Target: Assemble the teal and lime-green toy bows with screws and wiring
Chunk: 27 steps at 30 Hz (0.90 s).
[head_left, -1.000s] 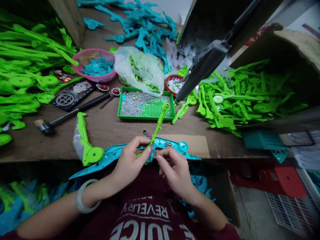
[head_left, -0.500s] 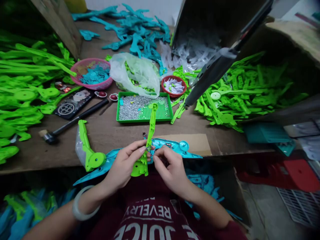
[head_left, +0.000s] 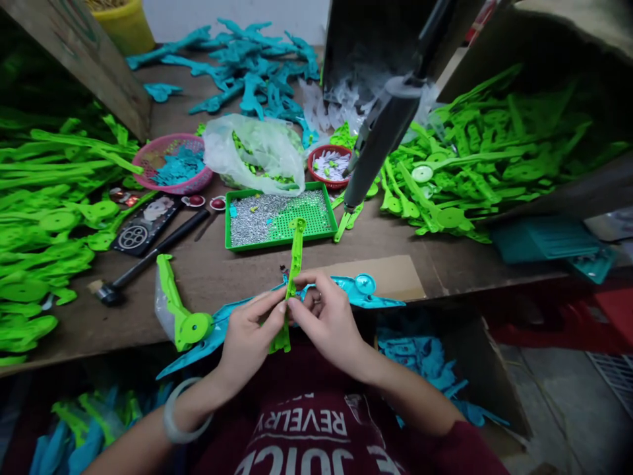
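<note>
My left hand is closed on a long bright green plastic part, held upright over the table's front edge. My right hand pinches the same part from the other side, thumb and fingertips meeting the left fingers at its middle. Anything small between the fingertips is hidden. Behind and under both hands lies a long blue plastic piece along the edge. At its left end rests another green part with a round disc and a clear plastic piece.
A green tray of small metal pieces stands ahead, beside a red basket and a pink basket. An electric screwdriver hangs at right. A hammer lies left. Green parts are piled on both sides.
My right hand has moved left and up against the green part, closing in on the left fingers. A thin dark strand by the right fingertips no longer shows. The view has shifted slightly.
</note>
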Motion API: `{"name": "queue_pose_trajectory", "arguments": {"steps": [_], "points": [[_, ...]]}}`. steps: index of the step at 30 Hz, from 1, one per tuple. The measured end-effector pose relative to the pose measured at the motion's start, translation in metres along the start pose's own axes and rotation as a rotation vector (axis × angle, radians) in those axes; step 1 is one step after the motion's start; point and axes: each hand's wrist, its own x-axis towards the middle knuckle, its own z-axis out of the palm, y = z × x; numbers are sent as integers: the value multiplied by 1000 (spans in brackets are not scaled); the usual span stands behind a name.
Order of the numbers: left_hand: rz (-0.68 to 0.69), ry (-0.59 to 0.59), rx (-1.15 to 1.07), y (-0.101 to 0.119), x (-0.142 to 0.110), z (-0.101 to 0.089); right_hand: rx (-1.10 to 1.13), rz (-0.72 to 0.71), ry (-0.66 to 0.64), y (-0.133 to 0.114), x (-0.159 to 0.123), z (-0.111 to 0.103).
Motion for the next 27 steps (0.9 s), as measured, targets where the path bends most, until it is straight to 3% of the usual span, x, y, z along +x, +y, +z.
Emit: {"name": "queue_pose_trajectory", "arguments": {"steps": [3, 9, 14, 21, 24, 27], "points": [[147, 26, 187, 1, 3, 0, 179, 123, -12, 4, 4, 2], [263, -12, 297, 3, 0, 0, 527, 259, -32, 10, 12, -1], [349, -29, 346, 10, -3, 1, 609, 336, -173, 8, 13, -8], [479, 28, 493, 8, -6, 9, 604, 319, -135, 1, 8, -10], [421, 6, 466, 11, -1, 9, 614, 320, -117, 2, 9, -13], [257, -110, 321, 15, 5, 4, 648, 324, -110, 5, 10, -17]]}}
